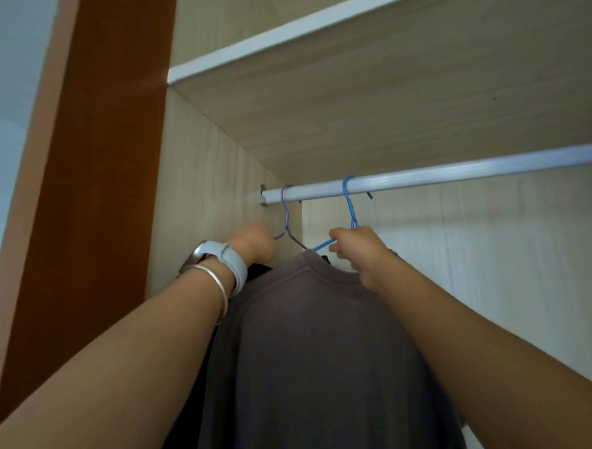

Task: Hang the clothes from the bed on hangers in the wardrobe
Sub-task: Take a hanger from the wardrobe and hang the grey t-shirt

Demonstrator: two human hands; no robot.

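Under the wardrobe rail (456, 173), my right hand (361, 251) pinches the blue hanger (350, 207) bearing the brown shirt (314, 343), my left hand (254, 243) grips the purple hanger (286, 211); best to seat both hooks squarely.

Wardrobe (209, 33) interior, viewed from below, finished in pale wood-grain laminate. A shelf (384, 109) spans the upper part; its front edge is banded white and its underside shows the same pale grain. Below it a white rail (473, 172) runs across, fixed at its left end to the inner side panel (197, 202) by a small bracket (263, 193). The back panel (512, 247) is lighter, with faint vertical lines. At left an orange-brown panel (91, 200) borders the opening; whether door or outer side cannot be told. Beyond it is a pale blue-grey wall (3, 102). Lighting is soft and even, with a bright patch at the shelf's left front corner.
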